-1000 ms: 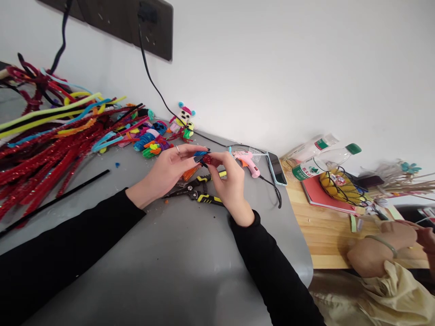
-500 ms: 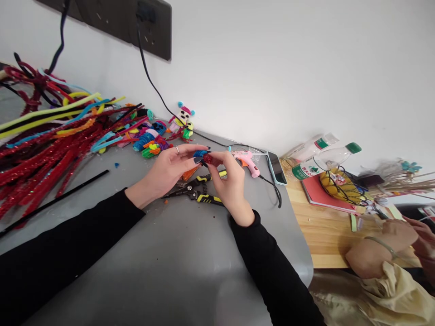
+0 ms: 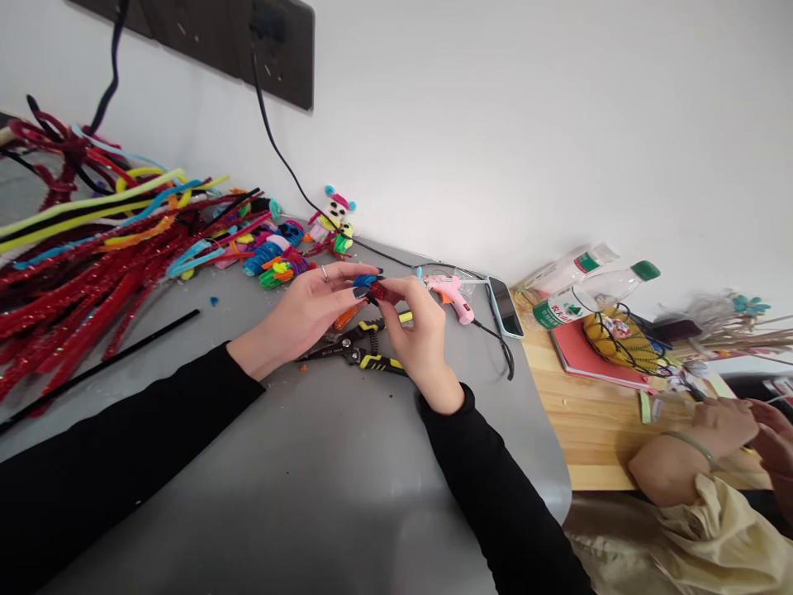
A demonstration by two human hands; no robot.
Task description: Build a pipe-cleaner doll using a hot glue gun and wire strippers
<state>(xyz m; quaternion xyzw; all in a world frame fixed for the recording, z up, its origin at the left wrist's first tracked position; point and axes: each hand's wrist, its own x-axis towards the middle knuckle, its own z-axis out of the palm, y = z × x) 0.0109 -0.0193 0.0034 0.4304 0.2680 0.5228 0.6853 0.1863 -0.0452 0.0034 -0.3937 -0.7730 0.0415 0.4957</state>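
Observation:
My left hand [image 3: 310,302] pinches a small blue pipe-cleaner piece [image 3: 364,282] between thumb and fingers. Pressed against its right side is a glittery dark red pipe-cleaner piece [image 3: 377,290], pinched by my right hand [image 3: 414,326]. Fingertips hide much of both pieces, so I cannot tell whether they are joined. Below the hands lie black-and-yellow wire pliers [image 3: 353,354] on the grey table mat [image 3: 310,479]. An orange piece [image 3: 348,316] shows just under my left fingers. To the right of my right hand rests a pink hot glue gun [image 3: 455,297].
Many pipe cleaners [image 3: 92,273] spread over the left side, beside pipe-cleaner figures [image 3: 276,248]. A cord [image 3: 278,149] runs down the wall. A phone [image 3: 505,307], plastic bottles [image 3: 561,306] and a wire basket [image 3: 619,343] lie right. Another person's hands [image 3: 724,426] work at far right.
My two hands keep nearly the same pose, still pinching the blue and red pieces together. The other person's hands at far right have shifted slightly.

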